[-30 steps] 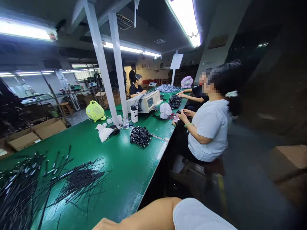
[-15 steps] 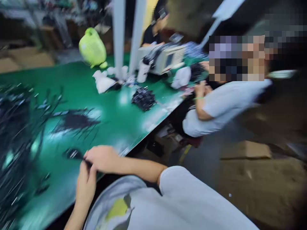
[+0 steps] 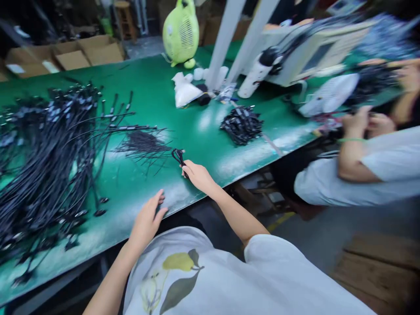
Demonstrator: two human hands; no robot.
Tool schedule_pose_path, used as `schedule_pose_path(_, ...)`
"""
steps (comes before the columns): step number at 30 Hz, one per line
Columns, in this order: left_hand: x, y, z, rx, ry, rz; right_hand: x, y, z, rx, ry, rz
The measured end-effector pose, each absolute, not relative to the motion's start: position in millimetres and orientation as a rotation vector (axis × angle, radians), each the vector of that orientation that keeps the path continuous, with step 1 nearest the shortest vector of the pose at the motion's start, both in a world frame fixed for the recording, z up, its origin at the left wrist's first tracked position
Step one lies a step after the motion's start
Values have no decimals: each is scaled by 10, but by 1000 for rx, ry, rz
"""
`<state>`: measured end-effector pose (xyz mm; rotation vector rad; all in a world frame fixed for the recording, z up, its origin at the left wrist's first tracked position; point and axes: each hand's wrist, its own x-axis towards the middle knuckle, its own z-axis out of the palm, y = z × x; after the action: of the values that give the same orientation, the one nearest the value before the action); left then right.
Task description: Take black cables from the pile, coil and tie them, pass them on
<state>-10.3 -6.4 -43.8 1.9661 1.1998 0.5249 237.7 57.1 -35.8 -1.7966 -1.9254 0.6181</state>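
My right hand (image 3: pixel 198 175) grips a coiled black cable (image 3: pixel 179 157) over the green table, its loop and a metal plug sticking out past the fingers. Near the table's front edge, my left hand (image 3: pixel 150 216) is empty, with thumb and fingers apart. Ahead and left of the held cable lies a pile of thin black ties (image 3: pixel 144 144). A heap of coiled cables (image 3: pixel 242 124) sits farther right. Long loose black cables (image 3: pixel 62 153) cover the left part of the table.
A green fan (image 3: pixel 181 35), a white bottle (image 3: pixel 257 72) and a beige machine (image 3: pixel 305 57) stand at the back beside pale posts (image 3: pixel 225 43). A co-worker's hands (image 3: pixel 364 122) work at the right. Cardboard boxes (image 3: pixel 85 52) lie beyond the table (image 3: pixel 131 83).
My hands have parted. The right, holding the coiled cable, has moved forward and right; the left has let go and opened. The view has swung left.
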Motion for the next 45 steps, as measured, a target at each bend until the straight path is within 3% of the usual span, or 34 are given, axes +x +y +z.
schedule_pose_path(8, -313, -70, -707, 1995, 1370, 591, 4108, 1116, 61, -2422, -1357, -168)
schedule_pose_path(12, -250, -79, -720, 2070, 1390, 631, 4564, 1195, 179, -2466, -1266, -241)
schedule_pose_path(17, -278, -182, -611, 1967, 1353, 703, 4279, 1060, 179, -2342, -1314, -318)
schedule_pose_path(25, -1006, 308, -113, 2115, 1812, 901, 2921, 799, -537, -1364, -1951, 60)
schedule_pose_path(29, -1476, 958, 68, 2160, 2292, 469, 2393, 773, -740, -1238, -2094, 185)
schedule_pose_path(32, -1602, 1437, 44, 2127, 2339, 166, 2311, 789, -806, -1209, -2194, 124)
schedule_pose_path(38, -1468, 1800, 62, 2173, 2296, 150, 2381, 772, -885, -1222, -2220, 37)
schedule_pose_path(45, -1393, 1206, 635, 2181, 2056, 343, 1980, 769, -495, -1150, -2104, 267)
